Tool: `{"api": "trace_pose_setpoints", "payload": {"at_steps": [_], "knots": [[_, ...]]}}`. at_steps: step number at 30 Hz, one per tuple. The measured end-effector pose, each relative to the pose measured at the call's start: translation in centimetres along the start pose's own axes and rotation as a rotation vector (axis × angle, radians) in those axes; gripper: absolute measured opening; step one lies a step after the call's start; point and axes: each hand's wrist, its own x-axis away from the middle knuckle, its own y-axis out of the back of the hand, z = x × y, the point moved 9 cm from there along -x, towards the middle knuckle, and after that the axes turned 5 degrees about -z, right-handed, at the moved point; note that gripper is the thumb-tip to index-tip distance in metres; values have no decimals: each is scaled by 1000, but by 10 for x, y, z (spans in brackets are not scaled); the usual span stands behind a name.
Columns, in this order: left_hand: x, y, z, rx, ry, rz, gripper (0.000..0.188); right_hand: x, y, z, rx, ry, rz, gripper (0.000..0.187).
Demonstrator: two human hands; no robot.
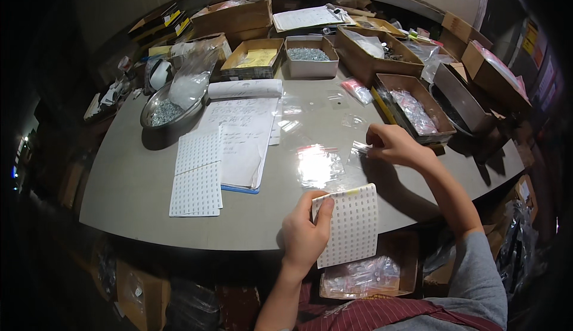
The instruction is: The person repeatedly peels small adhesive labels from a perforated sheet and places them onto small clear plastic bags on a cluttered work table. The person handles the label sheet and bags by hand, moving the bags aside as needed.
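My left hand [305, 229] grips a white sheet of small printed labels [349, 229] by its left edge, thumb on top, over the front edge of the table. A yellowish mark shows near the sheet's top. My right hand [394, 146] is closed over the table, its fingertips pinching at the edge of a small clear plastic bag [358, 158]. Between the hands, more clear bags [320, 167] with red strips lie under a bright glare. Other label sheets [196, 179] rest at the left, partly over a clipboard with handwritten paper [239, 146].
A metal bowl [156, 128] of small metal parts stands at the left. Along the back are a white box of metal pieces [310, 56] and several cardboard boxes [239, 18]. At the right sits a box of filled bags [441, 122]. Below the table edge, another box [406, 265] holds bags.
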Motion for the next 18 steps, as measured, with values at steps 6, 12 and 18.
{"api": "trace_pose_setpoints", "payload": {"at_steps": [6, 12, 18], "knots": [[2, 5, -1, -10, 14, -32, 17, 48, -15, 103, -317, 373, 7, 36], [2, 4, -10, -5, 40, -14, 19, 67, -27, 137, -43, 575, -153, 24], [3, 5, -2, -28, 49, -47, 27, 84, -42, 138, 133, 635, -304, 41]]}}
